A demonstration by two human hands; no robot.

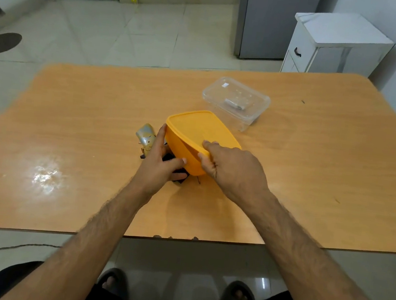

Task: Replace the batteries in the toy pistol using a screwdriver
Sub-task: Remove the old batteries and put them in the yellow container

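Observation:
A yellow lidded plastic box is tilted up at the middle of the wooden table, lid facing me. My left hand grips its left side, thumb on the front wall and index finger along the rim. My right hand holds the near right corner, fingertips on the lid's edge. A silver and black toy pistol lies just left of the box, partly hidden behind my left hand. No screwdriver or batteries can be made out.
A clear plastic container with a small dark object inside stands behind the yellow box. A white cabinet and a grey fridge stand beyond the table's far right. A cable runs across the floor by my left leg.

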